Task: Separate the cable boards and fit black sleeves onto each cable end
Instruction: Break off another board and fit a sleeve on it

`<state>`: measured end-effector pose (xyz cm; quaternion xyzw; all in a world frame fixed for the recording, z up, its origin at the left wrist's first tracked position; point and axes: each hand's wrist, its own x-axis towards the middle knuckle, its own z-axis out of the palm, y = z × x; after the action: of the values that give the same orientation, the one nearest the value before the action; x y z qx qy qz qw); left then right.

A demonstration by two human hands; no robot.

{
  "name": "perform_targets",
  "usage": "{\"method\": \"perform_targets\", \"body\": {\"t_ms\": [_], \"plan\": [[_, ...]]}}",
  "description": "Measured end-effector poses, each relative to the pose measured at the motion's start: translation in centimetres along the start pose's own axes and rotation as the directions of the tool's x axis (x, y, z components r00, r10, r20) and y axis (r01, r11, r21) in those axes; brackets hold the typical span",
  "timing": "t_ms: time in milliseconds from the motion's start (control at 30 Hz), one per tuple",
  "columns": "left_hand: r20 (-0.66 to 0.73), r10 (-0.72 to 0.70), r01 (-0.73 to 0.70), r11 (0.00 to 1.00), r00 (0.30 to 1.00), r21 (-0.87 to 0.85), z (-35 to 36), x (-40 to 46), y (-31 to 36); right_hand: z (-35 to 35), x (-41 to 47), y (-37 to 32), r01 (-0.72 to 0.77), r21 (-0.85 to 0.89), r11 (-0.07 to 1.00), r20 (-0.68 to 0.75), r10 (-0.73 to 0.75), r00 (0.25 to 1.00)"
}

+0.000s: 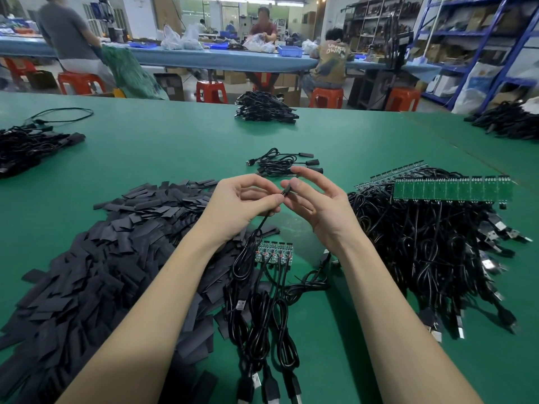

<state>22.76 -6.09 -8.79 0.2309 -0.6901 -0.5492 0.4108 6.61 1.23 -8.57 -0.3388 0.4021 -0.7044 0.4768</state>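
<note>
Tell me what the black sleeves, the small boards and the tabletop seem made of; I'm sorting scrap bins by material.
Black sleeves: thin matte plastic or rubbery tubing pressed flat, likely heat-shrink; they lie limp and dull. Small boards: rigid green circuit board, probably fibreglass laminate, with tiny soldered parts. Tabletop: green covering with a soft, low sheen, perhaps a rubber or vinyl mat; the picture cannot settle which.

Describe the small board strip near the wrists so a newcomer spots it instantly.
On the green table, look just below the left hand, at the sleeve pile's right edge. The short board strip lies there; unlike the long strip far right, it has only four boards.
</note>
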Motion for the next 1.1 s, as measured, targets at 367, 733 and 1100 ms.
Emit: {"method": "perform_targets", "body": {"t_ms": [367,733,1100], "plan": [[-0.054,-0.003,0.002,1.000,0.999,-0.013,0.4,0.0,0.1,0.3,0.0,0.2,-0.012,0.056,0.998,0.010,0.012,1.000],[-0.077,-0.029,0.030,0.999,0.997,0.012,0.3,-0.1,-0.1,0.4,-0.2,0.4,0.029,-0.007,1.000,0.023,-0.028,0.999],[0.169,-0.290,0.187,0.872,0.942,0.453,0.2,0.0,-0.2,-0.5,0.4,-1.8,0.119,0.206,0.971,-0.263,-0.062,0.963]]}}
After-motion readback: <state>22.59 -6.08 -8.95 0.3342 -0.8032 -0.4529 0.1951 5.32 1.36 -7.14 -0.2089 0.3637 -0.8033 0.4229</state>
